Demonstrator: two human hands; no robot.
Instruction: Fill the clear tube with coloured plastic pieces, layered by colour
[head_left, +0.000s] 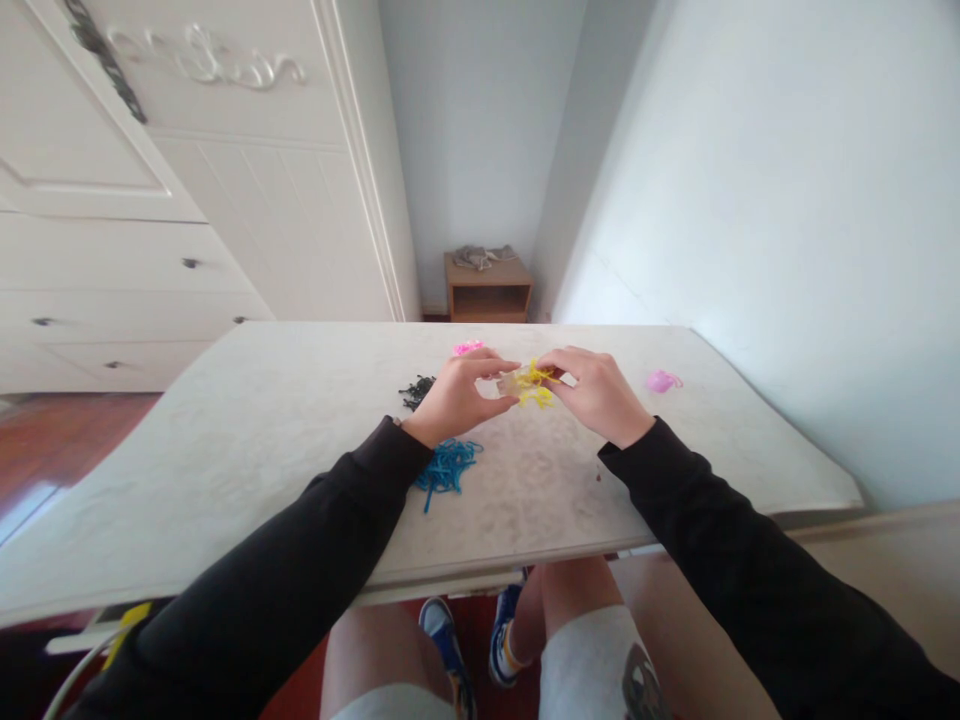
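Observation:
My left hand [466,392] is closed around a small see-through plastic container or bag [510,384], gripped between thumb and fingers. Thin yellow strands [535,374] stick out at its right end, where my right hand [594,388] pinches some of them. More yellow strands [537,398] show just below, apparently on the table. Beside my left wrist lies a heap of black strands [417,391], partly hidden by the hand. A heap of blue strands [448,466] is nearer to me, and a small bright pink heap [469,348] sits beyond my left hand.
The pale table [300,430] stands close to the wall on the right. A light purple-pink item [663,381] with a loop lies on its right side. A white cabinet [277,180] is at left. A small wooden stand [489,285] with grey cloth [480,257] stands behind the table.

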